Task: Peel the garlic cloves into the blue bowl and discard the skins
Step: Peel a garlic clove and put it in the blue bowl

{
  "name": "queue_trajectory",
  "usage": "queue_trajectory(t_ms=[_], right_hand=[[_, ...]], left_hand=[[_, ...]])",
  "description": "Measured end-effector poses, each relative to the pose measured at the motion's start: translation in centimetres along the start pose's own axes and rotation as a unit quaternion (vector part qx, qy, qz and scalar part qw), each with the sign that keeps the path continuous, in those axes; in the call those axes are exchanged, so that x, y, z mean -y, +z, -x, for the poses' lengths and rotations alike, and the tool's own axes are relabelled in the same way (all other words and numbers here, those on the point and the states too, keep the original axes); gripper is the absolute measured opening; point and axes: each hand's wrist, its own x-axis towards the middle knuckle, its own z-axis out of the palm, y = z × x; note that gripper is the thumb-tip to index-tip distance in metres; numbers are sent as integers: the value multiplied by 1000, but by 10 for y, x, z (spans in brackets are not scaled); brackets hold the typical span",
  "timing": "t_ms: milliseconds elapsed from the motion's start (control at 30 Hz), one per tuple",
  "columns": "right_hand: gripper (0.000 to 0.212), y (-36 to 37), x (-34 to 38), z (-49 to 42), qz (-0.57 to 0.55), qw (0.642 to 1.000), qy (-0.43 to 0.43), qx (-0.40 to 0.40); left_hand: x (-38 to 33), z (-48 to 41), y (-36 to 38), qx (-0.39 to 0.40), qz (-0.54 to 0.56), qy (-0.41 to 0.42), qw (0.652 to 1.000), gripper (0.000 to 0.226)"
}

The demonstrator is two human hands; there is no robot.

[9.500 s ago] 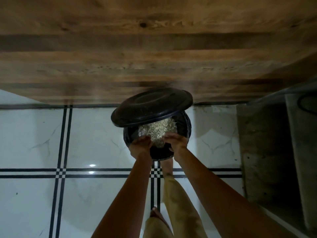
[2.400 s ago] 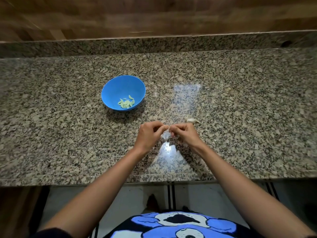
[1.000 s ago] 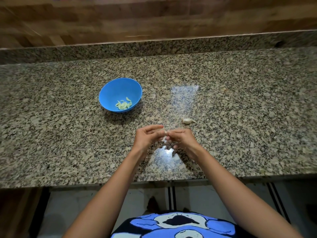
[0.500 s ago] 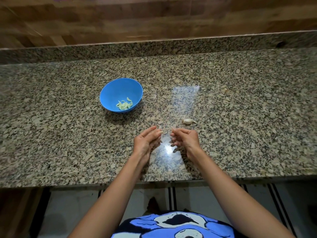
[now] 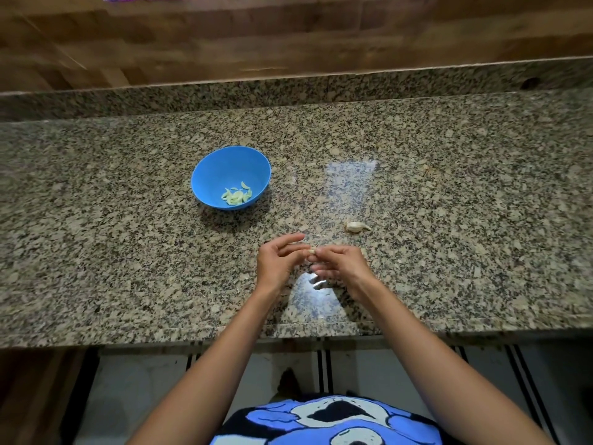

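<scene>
A blue bowl [image 5: 224, 170] stands on the granite counter, left of centre, with several peeled pale-green cloves [image 5: 236, 195] in its bottom. One unpeeled garlic clove [image 5: 355, 227] lies on the counter to the right of the bowl. Just in front of it my two hands meet above the counter. My right hand [image 5: 341, 266] pinches a small pale garlic clove [image 5: 311, 251] at its fingertips. My left hand [image 5: 278, 261] is beside it with fingers loosely extended, its thumb close to the clove.
The speckled granite counter [image 5: 465, 194] runs the full width, with a low granite upstand and a wooden wall behind. Its front edge lies just below my wrists. Tiled floor with dark lines shows below.
Half a second ago my hands were slightly apart with fingers spread; now they have come together again with a small clove pinched in the right fingertips. Much earlier I held skins over a black bin.
</scene>
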Motion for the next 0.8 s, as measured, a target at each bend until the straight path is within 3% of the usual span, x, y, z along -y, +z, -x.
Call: queue_trajectory(t_ms=[133, 267, 433, 600, 700, 800], right_hand=[[16, 0, 1, 0, 22, 999, -20, 27], [13, 6, -3, 1, 161, 983, -88, -19], [15, 15, -6, -1, 214, 971, -93, -56], [18, 8, 1, 2, 41, 999, 6, 33], [19, 6, 3, 3, -60, 995, 56, 62], [19, 6, 2, 2, -88, 991, 68, 68]], left_hand=[[2, 1, -1, -12, 53, -38, 998, 34], [4, 3, 1, -34, 79, -45, 995, 28], [4, 3, 4, -22, 90, -49, 995, 29], [-1, 5, -1, 11, 230, -151, 961, 26], [-1, 5, -3, 21, 309, -186, 933, 28], [-2, 5, -2, 10, 331, -191, 924, 27]])
